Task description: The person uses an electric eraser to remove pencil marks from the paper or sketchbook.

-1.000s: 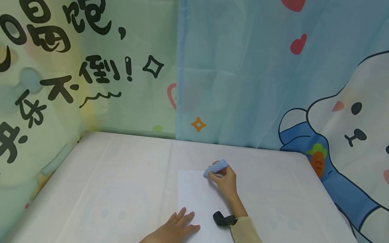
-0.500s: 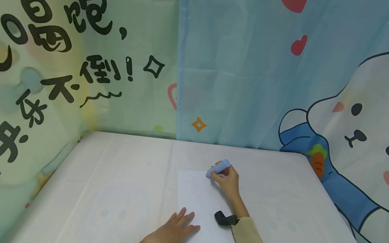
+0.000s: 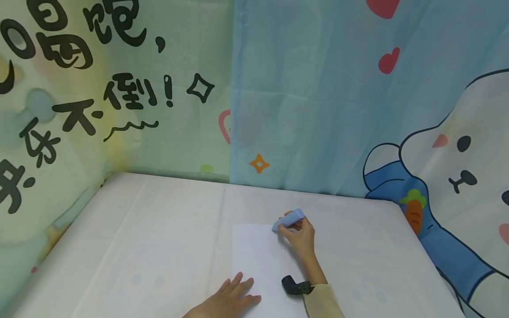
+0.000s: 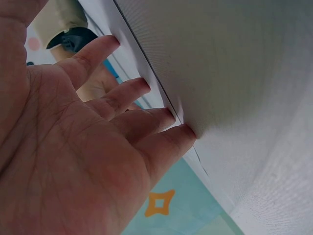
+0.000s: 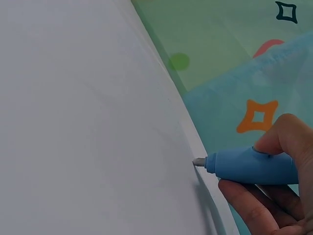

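A white sheet of paper lies on the white-covered table. My right hand pinches a thick light-blue marker near the sheet's far edge. In the right wrist view, the marker has a stepped collar and a short slanted grey tip, at or just above the white surface; contact is hard to tell. I see no clear line on the paper. My left hand rests on the sheet's near left part with fingers spread. In the left wrist view, the fingertips of this hand touch the white surface, holding nothing.
The white table reaches back to a printed cloth backdrop with lettering and a cartoon rabbit. A black wrist device sits at the right cuff, above the paper.
My right hand and the marker have shifted slightly to the right along the sheet's far edge, mostly in the first half second. The left hand stays in place.
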{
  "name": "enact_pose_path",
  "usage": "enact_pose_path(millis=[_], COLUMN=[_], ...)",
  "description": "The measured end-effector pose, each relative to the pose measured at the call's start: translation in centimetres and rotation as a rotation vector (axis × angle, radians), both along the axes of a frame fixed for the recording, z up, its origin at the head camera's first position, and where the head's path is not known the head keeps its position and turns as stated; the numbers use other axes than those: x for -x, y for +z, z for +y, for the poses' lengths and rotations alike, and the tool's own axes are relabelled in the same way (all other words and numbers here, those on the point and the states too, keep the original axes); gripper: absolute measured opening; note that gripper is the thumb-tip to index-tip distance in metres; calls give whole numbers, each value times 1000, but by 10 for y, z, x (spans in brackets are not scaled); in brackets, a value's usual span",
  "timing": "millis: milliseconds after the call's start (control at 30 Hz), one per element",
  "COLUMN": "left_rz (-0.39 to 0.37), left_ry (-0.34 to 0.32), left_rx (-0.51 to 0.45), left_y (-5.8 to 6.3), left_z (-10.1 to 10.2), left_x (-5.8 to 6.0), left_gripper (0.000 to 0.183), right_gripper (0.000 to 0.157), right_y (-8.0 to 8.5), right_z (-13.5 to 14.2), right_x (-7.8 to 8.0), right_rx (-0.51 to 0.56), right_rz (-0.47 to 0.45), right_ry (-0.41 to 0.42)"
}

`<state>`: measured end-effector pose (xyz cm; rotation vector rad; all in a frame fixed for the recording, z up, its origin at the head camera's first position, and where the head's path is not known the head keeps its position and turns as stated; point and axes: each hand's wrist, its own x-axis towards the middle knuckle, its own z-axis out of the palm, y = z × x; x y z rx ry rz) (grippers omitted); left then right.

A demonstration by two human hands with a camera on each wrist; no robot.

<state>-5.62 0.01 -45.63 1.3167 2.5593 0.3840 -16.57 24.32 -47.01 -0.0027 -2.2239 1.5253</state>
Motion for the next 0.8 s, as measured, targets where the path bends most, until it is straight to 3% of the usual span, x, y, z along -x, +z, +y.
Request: enact_pose_path(millis=[200, 800], left_rz=[-57, -12], left_ry=[15, 7], left_rx=[23, -20], left_y=[1, 1], left_z=[1, -1], left_x=[0, -1], left_gripper=[59, 59], right_gripper=[29, 28], right_y=[-10, -6], right_z=[7, 15], right_x=[4, 3], right_rx=[15, 10], right_rz=[22, 46], right_ry=[-3, -65])
